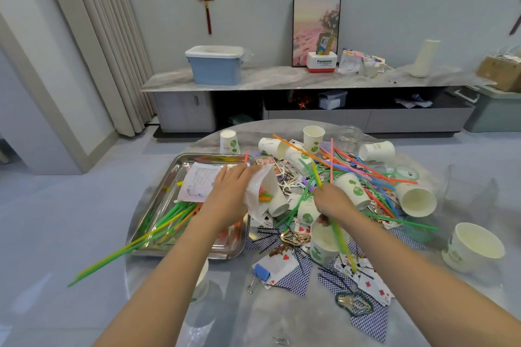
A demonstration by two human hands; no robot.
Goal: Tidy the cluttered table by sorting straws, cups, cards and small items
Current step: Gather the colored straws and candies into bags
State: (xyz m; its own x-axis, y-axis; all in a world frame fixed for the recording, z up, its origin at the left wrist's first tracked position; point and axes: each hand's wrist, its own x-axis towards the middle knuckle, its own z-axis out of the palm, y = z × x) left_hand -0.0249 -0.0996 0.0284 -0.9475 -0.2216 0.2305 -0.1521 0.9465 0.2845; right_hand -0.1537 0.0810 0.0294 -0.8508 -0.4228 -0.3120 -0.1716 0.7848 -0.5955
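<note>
Head view looked down on a round grey table [282, 318] covered with clutter. On its left part stood a metal tray [158, 205], and in it lay many green, yellow and orange straws [166, 220]; some of them reached out over the near left corner of the tray. A printed paper sheet [197, 183] also lay in the tray, at its far side.

The left hand [228, 194] was over the right edge of the tray and gripped a white plastic bag [262, 186], and short orange and green pieces were visible inside the bag. The right hand [335, 200] was closed around one yellow-green straw [339, 236], which passed through the fist, one end up and the other end down toward the cards. The two hands were apart, with a lying paper cup [277, 203] between them.

Many more straws [366, 172] lay crossed in the middle of the table, over paper cups [414, 200], some upright and some tipped over. Playing cards [293, 276] were spread near the front, together with black hairpins [332, 276] and a blue binder clip [260, 272]. One upright cup [473, 248] stood at the right edge.
</note>
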